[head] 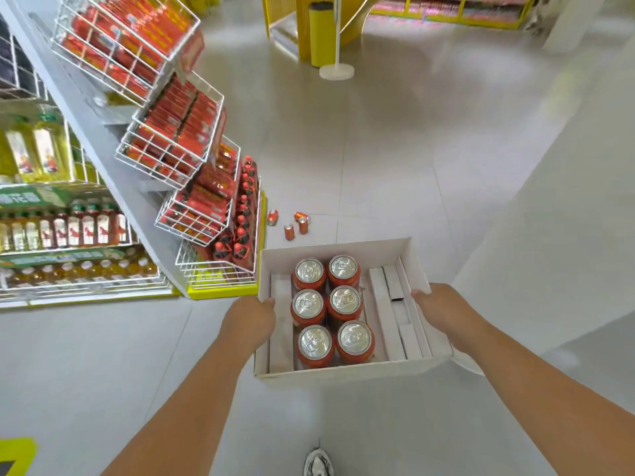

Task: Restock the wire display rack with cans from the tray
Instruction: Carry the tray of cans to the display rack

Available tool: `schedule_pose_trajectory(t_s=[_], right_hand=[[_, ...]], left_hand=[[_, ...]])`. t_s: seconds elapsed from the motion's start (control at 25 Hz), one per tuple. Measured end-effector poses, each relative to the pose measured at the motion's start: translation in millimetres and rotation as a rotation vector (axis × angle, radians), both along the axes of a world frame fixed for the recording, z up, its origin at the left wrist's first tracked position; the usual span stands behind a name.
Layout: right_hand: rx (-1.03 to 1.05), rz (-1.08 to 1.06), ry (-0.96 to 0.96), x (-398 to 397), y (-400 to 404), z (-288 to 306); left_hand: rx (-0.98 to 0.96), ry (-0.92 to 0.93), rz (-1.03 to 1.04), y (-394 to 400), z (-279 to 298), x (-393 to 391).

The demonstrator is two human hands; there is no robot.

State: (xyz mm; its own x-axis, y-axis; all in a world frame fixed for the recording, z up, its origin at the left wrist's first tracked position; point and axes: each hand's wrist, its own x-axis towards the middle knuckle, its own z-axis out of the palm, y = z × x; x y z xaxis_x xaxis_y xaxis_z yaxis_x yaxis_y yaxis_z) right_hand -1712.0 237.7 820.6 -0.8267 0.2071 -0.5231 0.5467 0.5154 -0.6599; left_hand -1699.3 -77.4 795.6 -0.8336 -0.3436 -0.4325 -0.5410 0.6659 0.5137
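Pale grey shop floor [395, 159], glossy, stretching away past a yellow fixture [319, 32] far beyond the tray. Up and to the left of the tray, a white wire display rack [178, 142] with slanted baskets stepping downward, filled with red packs; lowest basket, just left of the tray's far corner, stocked with red bottles. Further left of the tray, store shelves [58, 214] lined with yellow and brown bottles.

At centre, a white cardboard tray [338, 371], carried above the floor, long side running left to right. Left hand [249, 322] gripping the tray's left wall, right hand [443, 309] gripping the right wall, thumbs hooked over the rims. Inside the tray, six red cans [331, 309], upright, silver tops facing the camera, long axes vertical, packed two across and three deep toward the left of middle; loose folded card strips [395, 310] to their right.

On the floor just beyond the tray's far wall, four more red cans [295, 223]; some upright, at least one apparently on its side.

Step likely in hand: bringing the tray to the rack. Next move probably calls for setting the tray down near the rack, freeing one hand, then lifting cans out by their sides.
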Motion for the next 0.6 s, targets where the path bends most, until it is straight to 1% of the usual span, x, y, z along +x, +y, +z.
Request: schedule_pose_trajectory(t_s=[0.24, 0.44, 0.6], right_hand=[[-0.005, -0.007, 0.005, -184, -13, -1], [-0.009, 0.069, 0.013, -344, -8, -16], [-0.010, 0.117, 0.007, -468, -5, -12]], left_hand=[[-0.045, 0.009, -0.017, -15, 12, -182], [-0.045, 0.008, 0.051, -5, 1, -321], [-0.036, -0.015, 0.115, 2, 1, -426]])
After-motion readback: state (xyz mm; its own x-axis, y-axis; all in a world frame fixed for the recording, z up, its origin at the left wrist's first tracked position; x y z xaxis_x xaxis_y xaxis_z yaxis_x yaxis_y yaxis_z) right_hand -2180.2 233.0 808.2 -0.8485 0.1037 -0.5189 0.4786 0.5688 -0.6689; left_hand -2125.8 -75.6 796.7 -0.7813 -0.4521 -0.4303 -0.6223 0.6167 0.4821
